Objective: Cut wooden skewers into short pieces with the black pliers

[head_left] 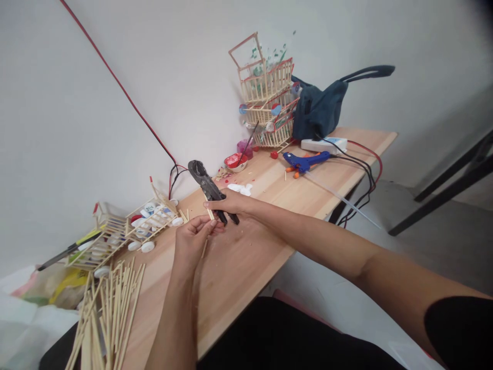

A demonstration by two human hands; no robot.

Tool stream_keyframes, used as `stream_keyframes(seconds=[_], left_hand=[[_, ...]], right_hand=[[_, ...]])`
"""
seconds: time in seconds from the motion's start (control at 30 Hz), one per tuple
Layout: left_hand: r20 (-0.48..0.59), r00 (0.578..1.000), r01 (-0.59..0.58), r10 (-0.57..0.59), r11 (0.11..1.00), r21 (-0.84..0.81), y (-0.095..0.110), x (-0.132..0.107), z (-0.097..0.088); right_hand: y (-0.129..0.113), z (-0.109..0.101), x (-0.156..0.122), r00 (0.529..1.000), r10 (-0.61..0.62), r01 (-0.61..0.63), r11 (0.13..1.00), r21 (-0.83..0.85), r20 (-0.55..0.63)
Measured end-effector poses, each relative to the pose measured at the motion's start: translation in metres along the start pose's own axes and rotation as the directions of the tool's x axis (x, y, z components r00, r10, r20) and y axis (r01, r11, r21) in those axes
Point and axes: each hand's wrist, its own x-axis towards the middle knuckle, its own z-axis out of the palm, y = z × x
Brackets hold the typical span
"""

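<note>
My right hand [229, 204] is closed round the handles of black cutting pliers [207, 187], whose jaws point up and to the left. My left hand [194, 237] pinches a thin wooden stick [204, 248] just below the pliers, with the stick's upper end near the tool. Both hands hover over the wooden tabletop [246, 257], close together.
A bundle of wooden sticks [108, 303] lies at the near left. Small stick-built carts [127, 228] with white bottle caps sit to the left. Stacked stick carts [265, 97], a dark bag [321, 110], a blue glue gun [304, 162], a power strip [323, 145] and a red paint bowl [235, 162] stand farther back.
</note>
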Motion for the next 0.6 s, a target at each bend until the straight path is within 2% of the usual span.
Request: stream_keyframes(seconds=[0.17,0.3,0.4,0.5,0.6], left_hand=[[-0.065,0.998,-0.015,0.018,0.998,0.057,0.0016,0.0002,0.0047],[-0.061,0.998,0.01,-0.008,1.0,0.026,-0.0001,0.0008,0.005],[0.002,0.998,0.063,-0.063,0.993,-0.104,-0.0018,0.0012,0.0019],[0.084,0.989,0.142,-0.123,0.945,-0.295,-0.0027,0.0015,-0.0011],[0.102,0.978,0.206,-0.18,0.901,-0.383,-0.0033,0.0017,-0.0014]], right_hand=[[0.0045,0.0002,0.0019,1.0,0.001,-0.002,1.0,0.026,0.021],[0.0046,0.0007,0.0013,0.999,-0.026,0.025,0.999,-0.02,-0.02],[0.0045,0.0009,0.0013,0.999,-0.048,0.048,0.999,-0.022,-0.025],[0.006,0.0005,0.0027,0.998,-0.054,0.053,0.997,-0.047,-0.015],[0.0062,0.0008,0.0035,0.998,-0.053,0.051,0.992,-0.118,-0.017]])
